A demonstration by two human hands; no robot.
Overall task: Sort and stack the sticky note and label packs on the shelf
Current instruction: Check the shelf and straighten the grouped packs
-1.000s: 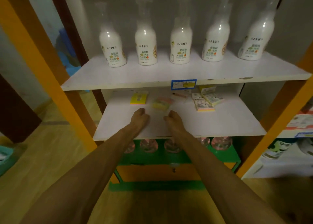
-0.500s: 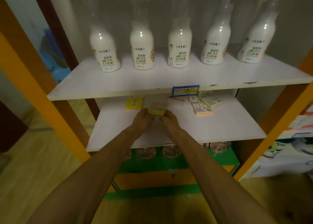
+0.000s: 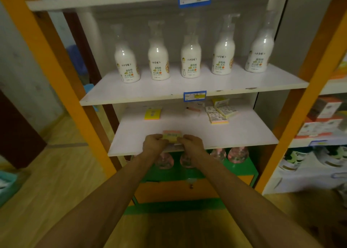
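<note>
Head view: sticky note pack [image 3: 171, 136] between hands [image 3: 172, 144]

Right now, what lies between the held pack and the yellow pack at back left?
Only bare white shelf between held pack and yellow pack, in head view.

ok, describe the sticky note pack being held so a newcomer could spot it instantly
Find the white lower shelf board under the row of white pump bottles. At its front edge, both the left hand and right hand hold a small yellow-and-pink sticky note pack. It is the only pack in hand; the others lie further back.
</note>
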